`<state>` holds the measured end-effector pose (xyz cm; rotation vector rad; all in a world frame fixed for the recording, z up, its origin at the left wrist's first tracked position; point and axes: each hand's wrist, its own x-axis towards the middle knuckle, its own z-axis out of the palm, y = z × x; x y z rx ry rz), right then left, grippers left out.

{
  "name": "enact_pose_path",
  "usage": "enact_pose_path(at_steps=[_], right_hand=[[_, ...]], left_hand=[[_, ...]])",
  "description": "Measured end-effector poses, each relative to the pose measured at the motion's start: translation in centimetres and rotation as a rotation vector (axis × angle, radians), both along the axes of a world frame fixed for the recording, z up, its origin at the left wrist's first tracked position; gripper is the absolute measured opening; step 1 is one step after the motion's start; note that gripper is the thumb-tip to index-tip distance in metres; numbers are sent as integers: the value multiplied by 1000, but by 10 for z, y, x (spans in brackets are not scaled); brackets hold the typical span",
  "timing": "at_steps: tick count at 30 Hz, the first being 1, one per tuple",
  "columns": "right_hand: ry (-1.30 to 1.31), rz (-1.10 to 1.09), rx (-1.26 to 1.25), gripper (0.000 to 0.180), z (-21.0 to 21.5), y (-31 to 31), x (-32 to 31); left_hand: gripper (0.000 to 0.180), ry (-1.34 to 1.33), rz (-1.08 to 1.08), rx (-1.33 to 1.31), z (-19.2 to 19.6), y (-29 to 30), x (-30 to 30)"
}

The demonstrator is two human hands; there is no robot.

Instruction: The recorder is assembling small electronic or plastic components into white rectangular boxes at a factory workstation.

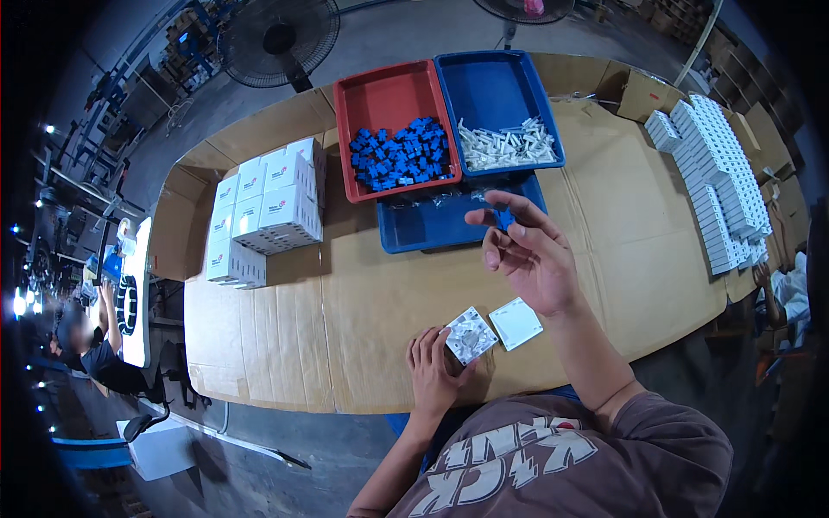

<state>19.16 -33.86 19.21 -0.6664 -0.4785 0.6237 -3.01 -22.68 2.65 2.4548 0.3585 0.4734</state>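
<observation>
My left hand (432, 369) rests on the cardboard-covered table, its fingers and thumb around the left side of a square white plastic housing (472, 337) whose patterned inner side faces up. Beside that, to the right, lies a flat white square cover (516, 325). Raised above the table, my right hand (537, 255) pinches a small blue plastic piece (503, 217) between thumb and fingers. Similar blue pieces (400, 154) lie heaped in a red tray (352, 86) beyond my hands. White slender parts (508, 144) fill the near end of a blue tray (490, 53) next to it.
Another blue tray (401, 235) sits under the two trays. White boxes (268, 207) are stacked at left, and rows of white square units (712, 177) at right. A low cardboard wall (250, 129) borders the table's far side. One person (108, 358) works at far left; fans (278, 39) stand behind.
</observation>
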Motion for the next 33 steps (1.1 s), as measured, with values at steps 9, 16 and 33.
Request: enact_pose_path(at_steps=[9,16,33], right_hand=[[373,185,225,36,-24,-8,-9],[-9,68,-50,33,-28,-11,-6],[37,26,-320,27,-58,-14,-16]], left_hand=[[77,14,-14,-10,4,0,1],[78,8,-8,-3,2,3,3],[82,34,3,-11,-9,-1,-3]])
